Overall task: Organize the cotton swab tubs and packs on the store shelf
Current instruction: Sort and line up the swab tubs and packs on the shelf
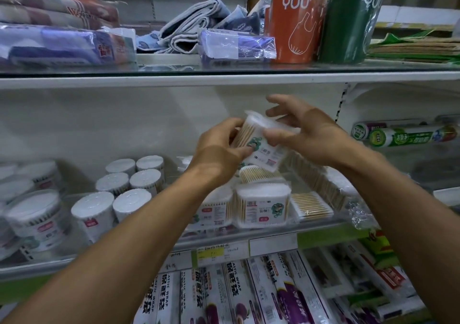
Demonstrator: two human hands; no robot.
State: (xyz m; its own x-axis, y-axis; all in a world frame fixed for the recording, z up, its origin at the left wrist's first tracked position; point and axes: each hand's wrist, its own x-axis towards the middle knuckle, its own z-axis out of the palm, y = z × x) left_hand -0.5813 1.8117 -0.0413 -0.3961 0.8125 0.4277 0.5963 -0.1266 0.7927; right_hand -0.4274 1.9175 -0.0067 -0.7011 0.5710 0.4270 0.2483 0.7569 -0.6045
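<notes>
A clear plastic tub of wooden cotton swabs [261,141] is held tilted in the air above the middle shelf. My left hand [219,146] grips its left side. My right hand [303,131] pinches its right side with thumb and fingers, the upper fingers spread. Directly below, more rectangular swab tubs [262,205] stand at the shelf front, with a flat swab pack [311,205] to their right. Round white-lidded swab tubs [132,186] stand in rows to the left, and larger round tubs [34,214] sit at the far left.
The glass shelf edge [273,231] carries price tags. Plastic wrap boxes [236,293] fill the shelf below. Cling film rolls [408,134] lie at the right. The upper shelf [224,79] holds packed towels, an orange roll [291,27] and a green roll [348,27].
</notes>
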